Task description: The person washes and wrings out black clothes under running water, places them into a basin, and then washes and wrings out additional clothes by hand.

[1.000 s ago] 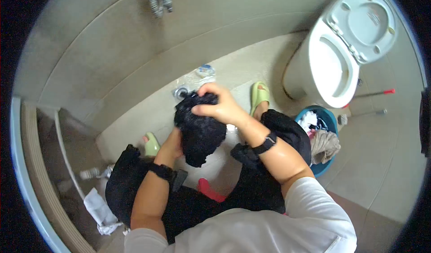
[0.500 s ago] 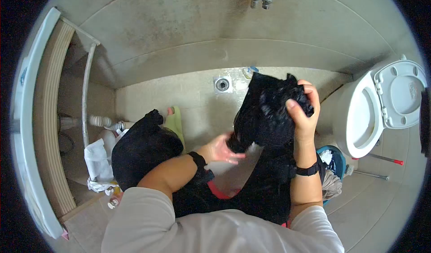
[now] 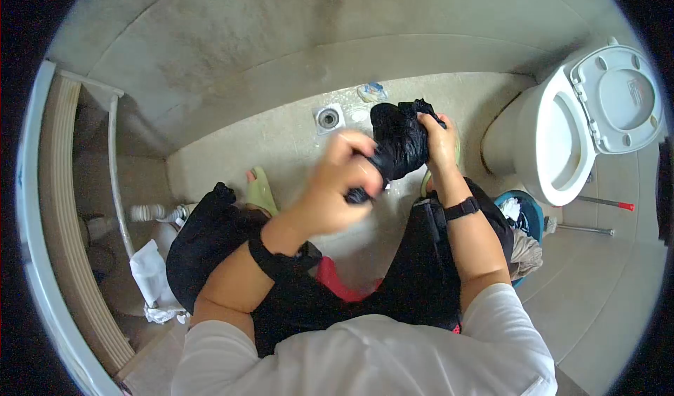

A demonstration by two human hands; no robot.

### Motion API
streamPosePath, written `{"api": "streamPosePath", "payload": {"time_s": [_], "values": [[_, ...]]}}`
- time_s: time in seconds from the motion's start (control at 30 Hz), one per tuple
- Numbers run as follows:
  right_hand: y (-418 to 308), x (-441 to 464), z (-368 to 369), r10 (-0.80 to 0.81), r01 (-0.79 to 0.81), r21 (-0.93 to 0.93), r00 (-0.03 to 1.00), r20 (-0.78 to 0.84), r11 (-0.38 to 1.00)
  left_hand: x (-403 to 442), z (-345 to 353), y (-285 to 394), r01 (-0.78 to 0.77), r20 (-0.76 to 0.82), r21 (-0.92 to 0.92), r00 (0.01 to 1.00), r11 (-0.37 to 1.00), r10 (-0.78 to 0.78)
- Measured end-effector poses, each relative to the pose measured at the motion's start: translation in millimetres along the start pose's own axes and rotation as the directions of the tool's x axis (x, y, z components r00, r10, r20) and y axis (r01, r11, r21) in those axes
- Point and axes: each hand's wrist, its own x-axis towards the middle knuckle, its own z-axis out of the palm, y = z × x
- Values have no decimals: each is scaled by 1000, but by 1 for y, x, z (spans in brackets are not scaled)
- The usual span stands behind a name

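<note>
So a black cloth [image 3: 404, 143] is being held in both hands out in front of the knees, over the pale tiled floor [image 3: 302, 157], just to the right of the drain [image 3: 328, 119] as seen from above. It's kinda shiny in spots. The narrow, bunched-up end is wrapped in the left hand [image 3: 345, 185], fingers curled round it pretty snugly, with a dark bit poking out below the fist. That hand is blurred, so finer detail can't be made out. The far upper edge is gripped by the right hand [image 3: 441, 140], thumb laid on the near side; how the fingers sit behind it can't be told. Between the two, the cloth is gathered narrow at the left and fanned wider at the right.

A crumpled wrapper [image 3: 372, 92] is seen near the drain. A green slipper [image 3: 262, 191] is worn on the left foot. Over on the right, a blue tub [image 3: 539, 217] is filled with laundry, a beige cloth [image 3: 526, 254] draped at its edge, near the white toilet [image 3: 512, 140].
</note>
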Motion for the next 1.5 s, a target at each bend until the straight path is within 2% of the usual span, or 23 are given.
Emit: {"api": "streamPosePath", "payload": {"time_s": [0.13,0.27,0.4,0.47,0.53,0.6,0.63,0.67,0.77,0.83,0.87,0.9,0.93,1.0,1.03,1.13,1.23,1.27,1.33,1.37,1.43,1.47,1.5], "values": [[-9,-18,22,-6,5,30,1000,23,1000,-30,33,-2,-183,394,79,909,980,138],[9,-26,32,-61,61,22,998,17,998,-75,51,-35,-226,562,181,822,957,88],[9,-30,32,-13,11,38,999,36,999,-82,51,-44,-195,550,220,834,956,44],[6,-29,30,-28,25,95,999,30,995,-75,43,-41,-11,425,266,899,964,-107],[-5,-25,28,-66,63,199,998,9,978,-74,40,-49,162,233,127,954,979,-188],[-17,-29,29,-71,66,219,997,14,973,-86,51,-77,474,-57,-504,816,722,-575],[-21,-32,30,-61,54,232,998,23,971,-80,45,-81,378,-181,-628,779,680,-600],[-21,-34,32,-48,39,244,998,31,969,-74,40,-82,409,-118,-822,559,396,-821],[-21,-39,33,-90,67,268,993,74,961,-85,45,-104,457,-151,-823,397,338,-905],[-32,-51,37,-125,97,283,989,82,954,-95,49,-111,654,-82,-744,113,136,-990],[-37,-55,37,-183,151,243,977,112,958,-100,45,-110,650,-91,-747,104,137,-990],[-37,-52,33,-256,232,180,959,124,956,-107,42,-108,697,319,-687,34,-206,-947],[-39,-51,33,-328,313,119,934,141,942,-111,38,-103,713,671,-496,-49,-496,-740],[-46,-56,34,-431,411,138,882,188,901,-116,50,-92,388,911,-402,80,-829,-404],[-53,-63,36,-457,442,115,872,179,889,-112,53,-81,430,872,-487,186,-760,-454],[-65,-66,30,-384,342,242,911,152,908,-98,36,-89,288,759,-651,232,-702,-608],[-83,-61,20,-326,239,358,923,205,902,-73,0,-94,234,478,-877,332,-420,-813],[-87,-58,18,-296,198,394,932,208,898,-71,-11,-104,243,390,-919,461,-310,-797],[-82,-43,12,-199,103,416,961,195,904,-42,-29,-81,329,148,-944,425,0,-893],[-78,-38,11,-68,-23,425,978,198,905,-35,-32,-75,333,157,-943,424,-8,-892],[-65,-30,13,153,-191,401,980,126,896,-20,-34,-66,343,-201,-765,677,546,-708],[-54,-21,10,217,-283,424,956,197,860,-13,-35,-57,347,-191,-766,681,541,-707],[-40,-14,2,270,-361,386,924,270,849,-8,-35,-45,351,-265,-475,817,807,-511]]}}
